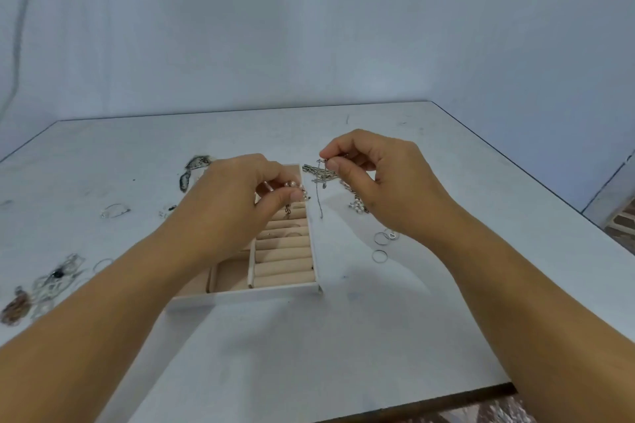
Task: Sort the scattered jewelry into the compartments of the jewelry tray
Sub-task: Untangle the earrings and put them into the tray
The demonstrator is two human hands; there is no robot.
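While limp pearl strand [296, 185] is pinched by left hand [237, 192] over jewelry tray [240, 295], fine chain [321, 197], judged light and tangle-prone, is pinched at its upper end by right hand [378, 178], just right of tray.

A scuffed white table [378, 336] stands against pale blue-white walls [309, 27], brick floor [623, 220] at right.

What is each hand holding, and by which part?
The left hand pinches a pearl strand along its beads; right hand pinches a thin silver chain at its top end.
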